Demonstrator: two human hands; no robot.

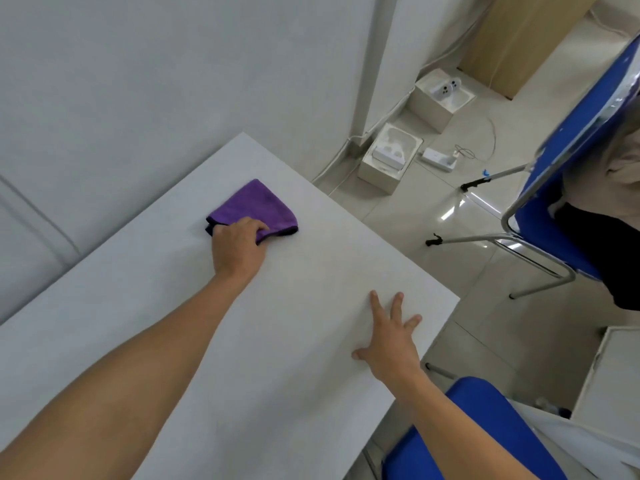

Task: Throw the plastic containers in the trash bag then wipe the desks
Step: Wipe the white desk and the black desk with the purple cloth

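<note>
On the plain white rectangular desk [166, 327] set against a white wall [173, 64], the left hand [239, 249] grips a folded purple cloth [258, 204] near the desk's far corner, while the right hand [389, 341] lies flat, fingers spread, by its floor-side edge.

Left hand: a bare hand [239, 249], seen from the back, broad across the knuckles, narrowing to a slimmer wrist.
Left forearm: a long bare forearm [138, 375], uncovered along all its visible length, smooth in outline and widening steadily from the wrist toward the elbow end.
Right hand: a bare hand [389, 344], seen from the back, with a thumb and three slim fingers [397, 306] plainly showing; the nails are too small to make out.
Right forearm: a bare forearm [460, 434], uncovered from the wrist to the picture's lower edge, and slimmer in view than the left.
</note>
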